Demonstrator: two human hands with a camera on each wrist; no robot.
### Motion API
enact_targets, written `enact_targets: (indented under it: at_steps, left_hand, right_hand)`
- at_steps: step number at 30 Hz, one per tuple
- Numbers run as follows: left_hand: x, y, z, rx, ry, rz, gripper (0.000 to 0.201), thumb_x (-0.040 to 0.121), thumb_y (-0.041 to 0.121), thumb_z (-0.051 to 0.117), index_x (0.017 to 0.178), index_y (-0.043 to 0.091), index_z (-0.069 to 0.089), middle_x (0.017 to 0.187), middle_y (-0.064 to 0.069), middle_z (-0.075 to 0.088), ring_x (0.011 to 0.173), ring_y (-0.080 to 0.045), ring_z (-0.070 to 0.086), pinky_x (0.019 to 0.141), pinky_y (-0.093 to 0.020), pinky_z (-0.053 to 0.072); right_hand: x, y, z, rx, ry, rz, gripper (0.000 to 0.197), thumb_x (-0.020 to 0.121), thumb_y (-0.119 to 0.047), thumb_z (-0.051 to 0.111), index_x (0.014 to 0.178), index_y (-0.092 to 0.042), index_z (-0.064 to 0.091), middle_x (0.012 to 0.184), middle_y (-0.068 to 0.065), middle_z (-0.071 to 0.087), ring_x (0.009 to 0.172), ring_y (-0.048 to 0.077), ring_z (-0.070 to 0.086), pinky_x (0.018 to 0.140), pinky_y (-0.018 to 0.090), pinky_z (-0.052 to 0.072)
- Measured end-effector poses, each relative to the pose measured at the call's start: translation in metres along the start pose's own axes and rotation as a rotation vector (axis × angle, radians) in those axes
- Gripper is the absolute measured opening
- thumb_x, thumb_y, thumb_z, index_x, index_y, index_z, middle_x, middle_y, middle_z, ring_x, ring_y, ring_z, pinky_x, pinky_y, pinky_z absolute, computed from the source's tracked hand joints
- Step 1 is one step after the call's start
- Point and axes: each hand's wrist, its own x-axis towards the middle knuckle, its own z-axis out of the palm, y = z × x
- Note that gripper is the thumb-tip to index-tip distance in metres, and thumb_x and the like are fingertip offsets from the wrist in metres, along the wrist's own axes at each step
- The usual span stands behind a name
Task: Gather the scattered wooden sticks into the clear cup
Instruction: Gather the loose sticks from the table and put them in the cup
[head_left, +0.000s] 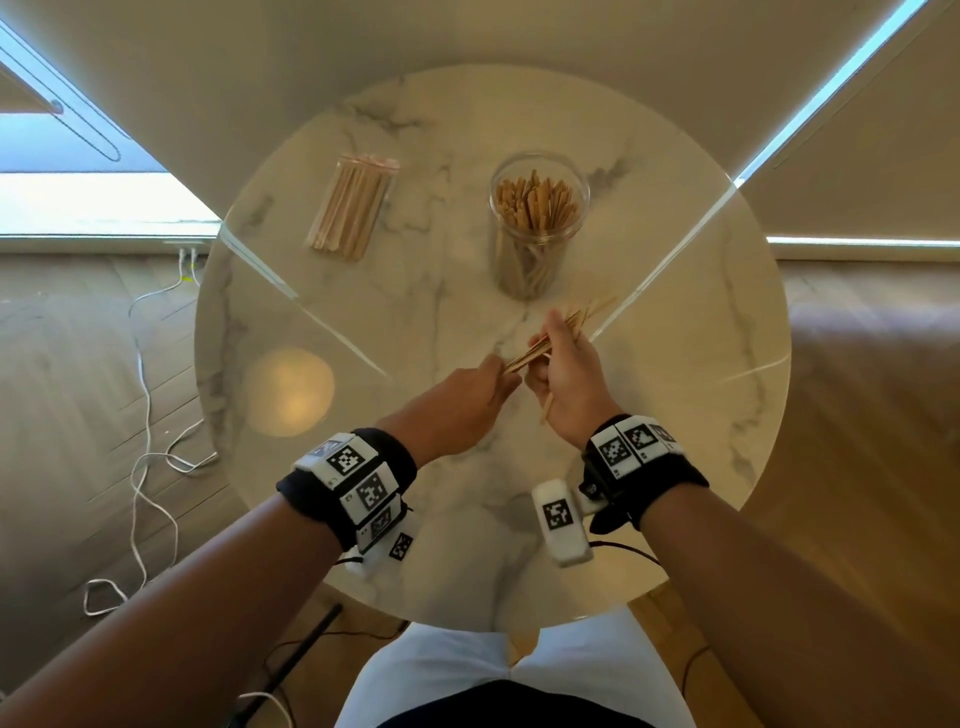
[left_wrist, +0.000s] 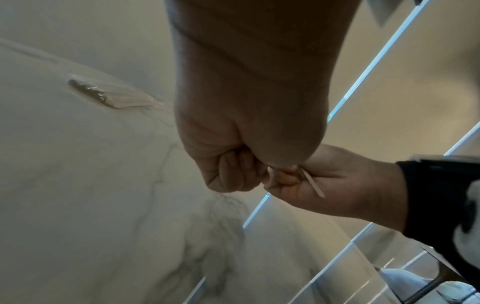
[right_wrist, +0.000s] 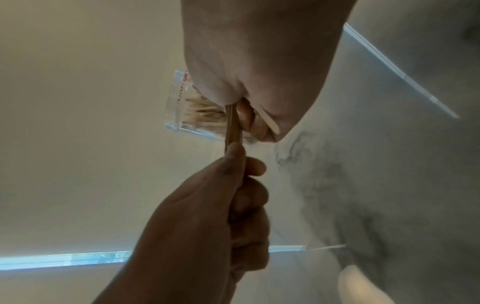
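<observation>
A: Left side?
B: Pack (head_left: 353, 208) of sticks lies untouched. L hand (head_left: 467, 397) pinches end of bundle (head_left: 550, 340).
A: Right?
B: R hand (head_left: 563, 374) fingers curl round same bundle, just before cup (head_left: 535, 228). Cup already quite full; bundle not yet in.

Round table (head_left: 675, 415), white marble top with grey veins, glossy, with a warm round light spot near left. Wooden plank floor (head_left: 857, 519) either side. White cables (head_left: 143, 415) trail on the floor, left. Pale wall (head_left: 363, 41) beyond. Bright window strips (head_left: 93, 202) far left and right.
</observation>
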Motion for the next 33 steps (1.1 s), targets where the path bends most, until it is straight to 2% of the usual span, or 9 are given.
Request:
enact_targets:
  at_steps: [3, 6, 11, 15, 19, 23, 27, 30, 33]
  left_hand:
    - [-0.004, 0.005, 0.004, -0.047, -0.047, 0.031, 0.031, 0.111, 0.035, 0.029, 0.105, 0.01, 0.046, 0.087, -0.006, 0.06, 0.074, -0.024, 0.058, 0.062, -0.03, 0.041]
    - [-0.007, 0.001, 0.007, -0.133, -0.054, 0.049, 0.028, 0.11, 0.032, 0.029, 0.112, 0.014, 0.05, 0.104, -0.004, 0.063, 0.091, -0.025, 0.06, 0.081, -0.035, 0.046]
    - [-0.008, -0.003, 0.01, -0.115, 0.049, 0.108, 0.026, 0.11, 0.033, 0.033, 0.107, 0.02, 0.056, 0.091, 0.006, 0.064, 0.077, -0.009, 0.058, 0.066, -0.022, 0.041]
    - [-0.011, -0.009, 0.009, -0.211, 0.135, 0.109, 0.02, 0.108, 0.038, 0.042, 0.108, 0.026, 0.059, 0.091, 0.011, 0.068, 0.072, -0.005, 0.059, 0.061, -0.013, 0.043]
    - [-0.013, -0.015, 0.013, -0.475, 0.43, 0.281, 0.027, 0.107, 0.032, 0.036, 0.114, 0.014, 0.056, 0.102, 0.001, 0.064, 0.084, -0.004, 0.058, 0.075, -0.023, 0.046]
    - [-0.006, -0.003, 0.014, -0.547, 0.7, 0.421, 0.047, 0.107, 0.04, 0.029, 0.113, 0.0, 0.054, 0.107, -0.008, 0.057, 0.094, -0.018, 0.055, 0.085, -0.03, 0.046]
    - [-0.004, 0.012, 0.014, -0.512, 0.739, 0.481, 0.065, 0.106, 0.056, 0.022, 0.117, -0.001, 0.051, 0.113, -0.011, 0.053, 0.1, -0.022, 0.052, 0.09, -0.029, 0.043]
    - [-0.007, 0.003, 0.008, -0.509, 0.712, 0.53, 0.068, 0.105, 0.058, 0.022, 0.12, -0.003, 0.05, 0.116, -0.015, 0.053, 0.106, -0.027, 0.053, 0.094, -0.036, 0.044]
    - [-0.006, -0.008, -0.006, -0.507, 0.683, 0.51, 0.07, 0.106, 0.056, 0.023, 0.126, -0.005, 0.051, 0.122, -0.015, 0.055, 0.114, -0.024, 0.054, 0.099, -0.042, 0.046]
  right_hand:
    - [-0.002, 0.003, 0.008, 0.025, 0.022, -0.008, 0.032, 0.106, -0.04, 0.052, 0.082, -0.019, 0.053, 0.067, -0.001, 0.057, 0.047, 0.007, 0.05, 0.052, 0.023, 0.044]
    - [-0.001, 0.004, 0.01, 0.053, 0.073, -0.046, 0.04, 0.106, -0.049, 0.048, 0.077, -0.02, 0.047, 0.062, -0.003, 0.049, 0.046, 0.01, 0.045, 0.045, 0.025, 0.039]
    - [-0.007, -0.001, 0.014, 0.402, 0.097, -0.015, 0.049, 0.102, -0.059, 0.047, 0.072, -0.021, 0.04, 0.054, -0.005, 0.037, 0.049, 0.012, 0.04, 0.058, 0.031, 0.041]
    - [-0.012, -0.011, 0.015, 0.582, 0.069, -0.038, 0.05, 0.1, -0.06, 0.048, 0.073, -0.02, 0.037, 0.055, -0.005, 0.03, 0.044, 0.01, 0.032, 0.047, 0.025, 0.035]
    - [-0.019, -0.018, 0.015, 0.682, 0.087, -0.045, 0.051, 0.099, -0.061, 0.051, 0.071, -0.021, 0.035, 0.055, -0.006, 0.025, 0.043, 0.009, 0.025, 0.043, 0.023, 0.03]
    - [-0.037, -0.011, 0.033, 0.782, 0.022, 0.034, 0.05, 0.101, -0.053, 0.052, 0.068, -0.02, 0.035, 0.051, -0.005, 0.027, 0.038, 0.01, 0.03, 0.039, 0.022, 0.037]
    - [-0.051, 0.003, 0.044, 0.654, -0.044, 0.123, 0.049, 0.105, -0.047, 0.049, 0.066, -0.02, 0.04, 0.054, -0.005, 0.029, 0.048, 0.009, 0.034, 0.053, 0.022, 0.044]
    - [-0.05, -0.002, 0.037, 0.581, -0.084, 0.138, 0.046, 0.107, -0.04, 0.05, 0.067, -0.021, 0.038, 0.055, -0.005, 0.025, 0.045, 0.009, 0.027, 0.043, 0.021, 0.034]
    - [-0.053, -0.005, 0.022, 0.279, -0.135, 0.103, 0.042, 0.107, -0.032, 0.052, 0.069, -0.021, 0.038, 0.055, -0.004, 0.028, 0.043, 0.01, 0.027, 0.041, 0.023, 0.028]
